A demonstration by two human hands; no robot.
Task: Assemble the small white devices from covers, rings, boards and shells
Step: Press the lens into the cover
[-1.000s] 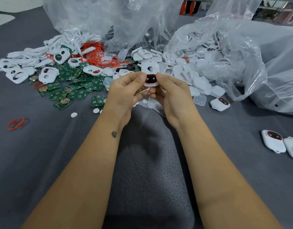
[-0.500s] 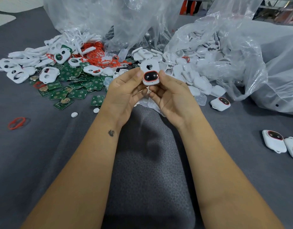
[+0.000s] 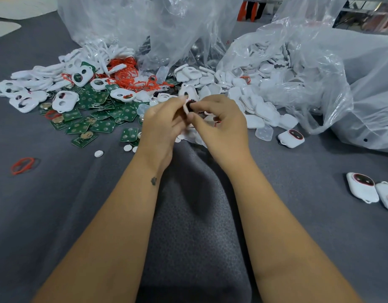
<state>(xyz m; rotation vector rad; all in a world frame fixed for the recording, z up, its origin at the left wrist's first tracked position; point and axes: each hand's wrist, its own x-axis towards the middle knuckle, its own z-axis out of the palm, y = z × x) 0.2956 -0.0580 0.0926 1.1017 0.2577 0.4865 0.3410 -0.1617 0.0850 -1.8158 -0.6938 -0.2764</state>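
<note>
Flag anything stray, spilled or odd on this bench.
One red ring lies alone on the grey cloth, apart from the red ring pile. Small white discs are scattered below the green boards. Both hands hold a white device; nothing looks damaged.

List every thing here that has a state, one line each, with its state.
Left hand: pinching the held device.
Right hand: pinching the same device.
Held device: off the table, tilted, between both hands.
Finished devices: closed, lying at the right.
Bags: open, shells spilling out.
Boards: loose, scattered.
Stray ring: lying apart.
</note>
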